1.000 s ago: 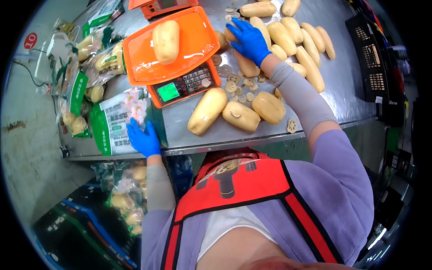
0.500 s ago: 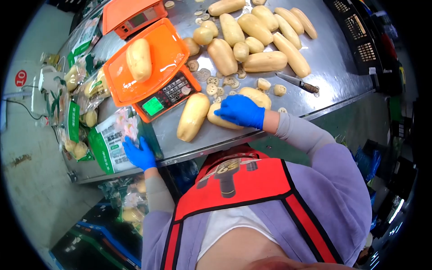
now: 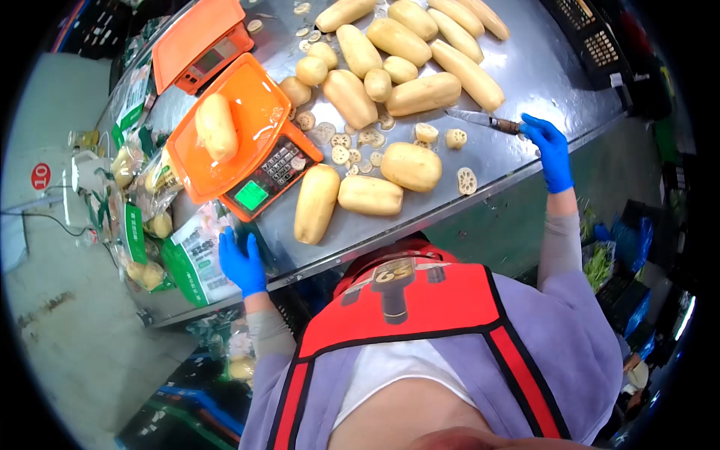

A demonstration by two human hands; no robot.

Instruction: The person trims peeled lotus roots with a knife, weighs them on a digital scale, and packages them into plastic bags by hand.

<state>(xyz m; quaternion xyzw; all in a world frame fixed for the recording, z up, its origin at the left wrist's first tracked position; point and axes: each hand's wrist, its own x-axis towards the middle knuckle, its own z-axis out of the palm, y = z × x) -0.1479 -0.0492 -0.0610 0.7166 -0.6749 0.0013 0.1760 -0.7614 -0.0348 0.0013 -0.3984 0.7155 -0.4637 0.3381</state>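
Note:
My right hand (image 3: 549,152), in a blue glove, is at the right side of the steel table with its fingertips closed on the handle end of a knife (image 3: 491,121). The blade points left. My left hand (image 3: 243,264), also gloved, has its fingers apart beside a green-and-white printed plastic bag (image 3: 196,259). Between the hands, near the table's front edge, lie three peeled lotus root pieces: one upright-looking (image 3: 316,204), one lying crosswise (image 3: 370,196) and a thicker one (image 3: 411,166). Another lotus root (image 3: 216,126) rests on the orange scale's tray (image 3: 251,90).
Many lotus roots (image 3: 397,41) are heaped at the back, with cut slices (image 3: 466,181) scattered around. A second orange scale (image 3: 202,45) stands behind the first. Filled bags (image 3: 142,240) line the left edge. A black crate (image 3: 592,45) is at the far right.
My right hand has left the lotus root near the front edge and moved right to the knife handle. My left hand has come slightly away from the printed bag. The view has turned a little.

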